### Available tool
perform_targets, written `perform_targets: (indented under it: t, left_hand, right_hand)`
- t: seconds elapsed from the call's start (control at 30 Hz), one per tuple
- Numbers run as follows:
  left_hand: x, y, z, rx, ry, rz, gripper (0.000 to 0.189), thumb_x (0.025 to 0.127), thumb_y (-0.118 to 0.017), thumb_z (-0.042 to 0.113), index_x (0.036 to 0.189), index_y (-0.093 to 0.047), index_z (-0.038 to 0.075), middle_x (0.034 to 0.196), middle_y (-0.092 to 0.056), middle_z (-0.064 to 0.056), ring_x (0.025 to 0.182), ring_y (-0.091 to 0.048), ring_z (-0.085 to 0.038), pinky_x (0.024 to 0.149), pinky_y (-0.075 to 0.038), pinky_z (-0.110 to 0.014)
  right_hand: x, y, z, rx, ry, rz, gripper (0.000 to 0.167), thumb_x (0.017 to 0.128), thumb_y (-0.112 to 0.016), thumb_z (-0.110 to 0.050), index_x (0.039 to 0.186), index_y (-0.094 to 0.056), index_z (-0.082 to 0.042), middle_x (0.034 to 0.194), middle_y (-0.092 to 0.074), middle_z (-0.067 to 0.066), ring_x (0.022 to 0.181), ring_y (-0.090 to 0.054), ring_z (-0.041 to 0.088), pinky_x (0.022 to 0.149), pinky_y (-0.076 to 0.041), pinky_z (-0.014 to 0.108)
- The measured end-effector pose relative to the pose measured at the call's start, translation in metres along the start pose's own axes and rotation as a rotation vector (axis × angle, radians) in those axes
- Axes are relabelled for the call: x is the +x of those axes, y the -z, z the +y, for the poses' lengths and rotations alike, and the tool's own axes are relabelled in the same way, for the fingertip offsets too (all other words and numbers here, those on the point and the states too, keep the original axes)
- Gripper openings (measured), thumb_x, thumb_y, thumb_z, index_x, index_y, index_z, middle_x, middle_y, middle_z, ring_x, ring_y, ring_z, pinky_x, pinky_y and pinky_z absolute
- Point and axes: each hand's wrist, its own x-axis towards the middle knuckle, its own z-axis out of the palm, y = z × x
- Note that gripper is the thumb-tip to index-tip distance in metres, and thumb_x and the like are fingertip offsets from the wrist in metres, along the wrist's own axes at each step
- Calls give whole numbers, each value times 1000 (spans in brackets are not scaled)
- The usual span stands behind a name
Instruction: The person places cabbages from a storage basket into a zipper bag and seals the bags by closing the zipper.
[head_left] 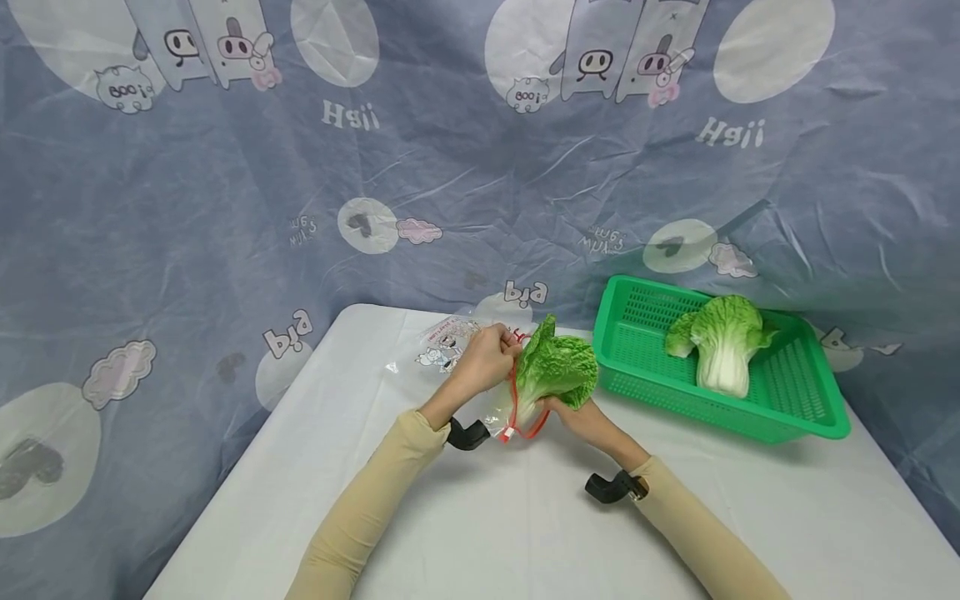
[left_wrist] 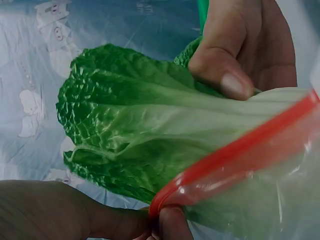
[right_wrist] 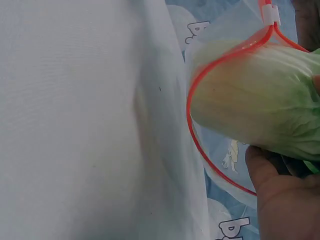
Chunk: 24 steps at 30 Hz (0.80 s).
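Here, two hands [head_left: 486, 358] [head_left: 588, 423] hold one cabbage [head_left: 558, 365], one bag [head_left: 450, 343].

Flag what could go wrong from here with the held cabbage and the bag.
The held cabbage has its leaves spread outside the clear bag, so they might snag on its red edge. The left hand pinches that edge; if it slips, the mouth could sag. The right hand grips the cabbage near the edge, so fingers may get in the way.
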Motion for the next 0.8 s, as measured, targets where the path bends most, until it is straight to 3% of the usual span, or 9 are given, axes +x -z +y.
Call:
perform_targets:
  t: [0.1,0.2,0.33,0.4,0.6,0.73,0.8]
  left_hand:
    - [-1,-1,2,18,-24,30,8,94,-57,7,89,-59,3,72,-59,-5,56,-54,-12,48,-44,-23]
    - [-3,-3,4,21,-39,34,7,95,-57,8,89,-59,3,74,-59,-5,58,-52,-12,49,-42,-22]
    - [-6,-6,7,42,-74,18,8,96,-56,8,90,-58,3,75,-58,-5,58,-51,-11,50,-41,-21]
    - [-8,-8,8,54,-98,13,8,96,-55,7,91,-58,3,75,-57,-5,58,-50,-11,50,-41,-21]
    - [-10,-10,11,62,-153,12,7,96,-54,6,91,-57,2,75,-57,-4,57,-49,-10,50,-40,-19]
    - [-12,-13,14,91,-199,3,7,97,-54,7,90,-56,4,74,-56,-3,57,-47,-8,50,-38,-18]
    - [-13,-15,14,117,-224,-3,8,96,-55,7,89,-56,5,73,-55,-2,57,-46,-8,51,-37,-19]
  right_hand:
    - [-1,-2,3,19,-19,-62,36,99,-52,-11,131,-45,3,123,-56,17,112,-49,-1,100,-39,17]
    - [-2,-5,5,13,-41,-89,36,100,-48,-12,133,-44,4,121,-57,17,115,-50,7,105,-39,27]
    - [-1,-9,7,-9,-46,-138,50,102,-45,-15,146,-29,2,138,-47,19,132,-41,25,114,-29,47]
    - [-1,-10,6,-14,-38,-162,55,102,-45,-16,149,-22,1,146,-40,19,138,-33,30,116,-24,52]
    - [3,-9,-1,-45,-54,-153,52,103,-41,-18,150,-23,-2,141,-44,15,130,-39,24,113,-30,49]
    - [8,-9,-5,-78,-38,-140,57,104,-41,-19,152,-16,-1,151,-34,16,138,-32,25,115,-27,47]
    - [9,-10,-7,-102,-68,-109,58,103,-42,-22,151,-19,0,150,-38,17,135,-37,25,112,-33,45]
